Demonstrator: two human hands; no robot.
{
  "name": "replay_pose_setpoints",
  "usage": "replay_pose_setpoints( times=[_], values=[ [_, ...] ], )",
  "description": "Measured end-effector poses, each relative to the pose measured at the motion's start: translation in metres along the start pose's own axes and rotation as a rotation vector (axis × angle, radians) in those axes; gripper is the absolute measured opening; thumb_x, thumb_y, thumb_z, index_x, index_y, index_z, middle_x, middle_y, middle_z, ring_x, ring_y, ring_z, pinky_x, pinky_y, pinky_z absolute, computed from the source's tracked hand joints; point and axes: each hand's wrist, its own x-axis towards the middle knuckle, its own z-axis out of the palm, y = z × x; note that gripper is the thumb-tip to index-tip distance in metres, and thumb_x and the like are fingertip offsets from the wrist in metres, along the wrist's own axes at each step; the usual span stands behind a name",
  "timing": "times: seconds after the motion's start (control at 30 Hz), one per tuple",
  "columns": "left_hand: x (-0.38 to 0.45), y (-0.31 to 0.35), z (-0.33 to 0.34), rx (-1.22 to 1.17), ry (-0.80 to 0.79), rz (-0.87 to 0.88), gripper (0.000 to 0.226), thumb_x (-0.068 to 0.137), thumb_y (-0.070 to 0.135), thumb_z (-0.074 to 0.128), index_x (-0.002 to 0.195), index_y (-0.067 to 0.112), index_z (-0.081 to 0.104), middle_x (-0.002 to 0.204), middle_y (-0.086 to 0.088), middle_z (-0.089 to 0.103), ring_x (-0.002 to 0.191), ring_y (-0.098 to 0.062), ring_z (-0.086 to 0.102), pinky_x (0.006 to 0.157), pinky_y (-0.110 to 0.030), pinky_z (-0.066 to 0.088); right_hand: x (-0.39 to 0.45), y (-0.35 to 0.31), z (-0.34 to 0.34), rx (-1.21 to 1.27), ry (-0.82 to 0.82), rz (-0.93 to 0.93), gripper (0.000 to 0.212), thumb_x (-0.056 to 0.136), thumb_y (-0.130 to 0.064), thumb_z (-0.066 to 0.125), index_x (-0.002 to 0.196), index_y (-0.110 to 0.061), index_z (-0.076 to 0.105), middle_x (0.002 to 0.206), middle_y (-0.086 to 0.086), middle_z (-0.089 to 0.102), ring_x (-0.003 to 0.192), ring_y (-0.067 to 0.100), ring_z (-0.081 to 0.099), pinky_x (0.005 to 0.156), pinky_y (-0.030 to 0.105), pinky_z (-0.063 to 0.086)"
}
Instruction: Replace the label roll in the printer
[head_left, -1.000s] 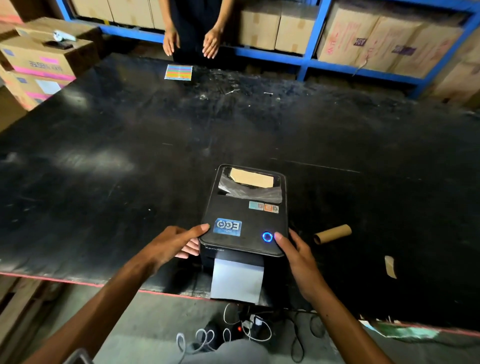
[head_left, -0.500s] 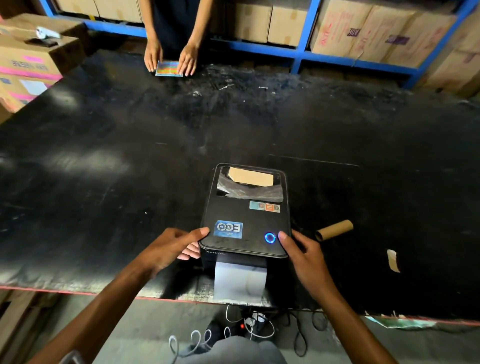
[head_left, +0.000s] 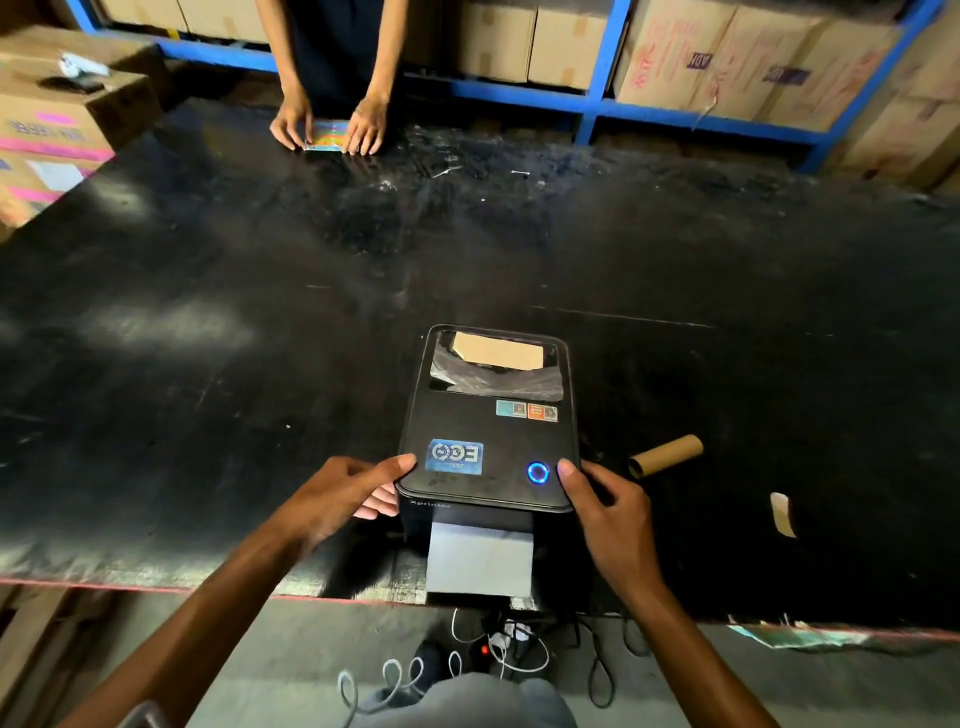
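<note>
A black label printer (head_left: 488, 431) stands near the front edge of the black table (head_left: 208, 338), lid down, with its blue ring button lit. A white label strip (head_left: 479, 558) hangs out of its front slot. My left hand (head_left: 345, 491) grips the printer's front left corner, thumb on the lid. My right hand (head_left: 605, 512) holds the front right corner, thumb beside the button. An empty cardboard core (head_left: 666, 455) lies on the table just right of the printer. Through the lid window I see brown card and crinkled plastic.
Another person's hands (head_left: 332, 127) press a colourful card at the table's far edge. Cardboard boxes (head_left: 57, 119) are stacked at the left, more on blue shelving (head_left: 597, 98) behind. A paper scrap (head_left: 782, 512) lies at the right. Cables and a power strip (head_left: 493, 649) lie on the floor below.
My hands have stayed on the printer's front corners. The other person's hands came down onto the colourful card at the far edge. The view shifted slightly.
</note>
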Motion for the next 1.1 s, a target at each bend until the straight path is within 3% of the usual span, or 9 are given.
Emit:
replay_pose_setpoints(
  times=[0.1,0.2,0.37,0.53,0.63,0.83,0.97,1.1],
  values=[
    [-0.001,0.001,0.001,-0.001,0.0,-0.007,0.077,0.059,0.076,0.062,0.09,0.007,0.075,0.087,-0.01,0.078,0.086,-0.022,0.074,0.094,-0.042,0.054,0.002,0.002,0.0,0.017,0.025,0.017,0.01,0.083,-0.024,0.066,0.088,-0.023,0.075,0.085,-0.011,0.077,0.086,0.009,0.071,0.079,0.025,0.056],
    [-0.002,0.003,0.001,0.0,0.0,-0.016,0.07,0.067,0.071,0.061,0.091,0.007,0.075,0.09,-0.01,0.078,0.087,-0.022,0.073,0.095,-0.044,0.053,0.004,0.003,0.0,0.027,0.035,0.036,0.009,0.082,-0.022,0.068,0.088,-0.02,0.073,0.084,-0.005,0.076,0.085,0.014,0.071,0.079,0.029,0.056],
    [-0.002,0.004,0.001,-0.007,0.003,-0.017,0.074,0.061,0.074,0.062,0.091,0.007,0.075,0.09,-0.011,0.078,0.087,-0.023,0.073,0.095,-0.043,0.053,0.003,0.004,0.002,0.055,0.047,0.051,0.014,0.083,-0.02,0.067,0.093,-0.012,0.072,0.089,0.003,0.075,0.087,0.019,0.071,0.08,0.033,0.055],
    [-0.001,0.002,0.001,-0.007,-0.001,-0.008,0.074,0.06,0.073,0.064,0.09,0.006,0.075,0.09,-0.012,0.077,0.088,-0.024,0.073,0.095,-0.044,0.053,0.003,0.002,0.003,0.1,0.053,0.078,0.011,0.083,-0.018,0.067,0.093,-0.015,0.071,0.088,0.0,0.075,0.083,0.011,0.07,0.075,0.021,0.055],
    [0.001,0.0,0.0,-0.013,-0.002,-0.004,0.082,0.05,0.075,0.059,0.09,0.006,0.076,0.089,-0.011,0.078,0.086,-0.022,0.074,0.092,-0.041,0.054,0.002,0.002,0.004,0.11,0.06,0.079,0.013,0.083,-0.017,0.067,0.093,-0.012,0.071,0.087,0.0,0.075,0.081,0.01,0.069,0.071,0.017,0.054],
    [0.002,-0.002,0.0,-0.036,0.005,-0.001,0.081,0.05,0.074,0.058,0.088,0.005,0.076,0.086,-0.011,0.079,0.084,-0.023,0.074,0.09,-0.04,0.055,0.0,0.0,0.006,0.139,0.069,0.091,0.02,0.085,-0.018,0.064,0.1,-0.007,0.069,0.096,0.009,0.074,0.09,0.019,0.069,0.08,0.026,0.055],
    [-0.005,0.0,0.003,-0.035,0.02,-0.002,0.079,0.053,0.075,0.06,0.088,0.005,0.077,0.086,-0.01,0.079,0.085,-0.022,0.074,0.089,-0.038,0.055,-0.004,0.001,0.006,0.133,0.064,0.119,0.021,0.086,-0.023,0.062,0.103,-0.011,0.069,0.099,0.006,0.074,0.096,0.02,0.069,0.088,0.035,0.054],
    [-0.007,0.009,0.005,-0.079,0.087,-0.038,0.061,0.073,0.065,0.06,0.083,0.007,0.076,0.079,-0.008,0.079,0.084,-0.024,0.074,0.089,-0.04,0.055,0.0,-0.003,-0.001,0.159,-0.033,0.157,0.019,0.092,-0.025,0.052,0.103,-0.022,0.068,0.101,-0.003,0.073,0.097,0.011,0.069,0.085,0.03,0.055]
  ],
)
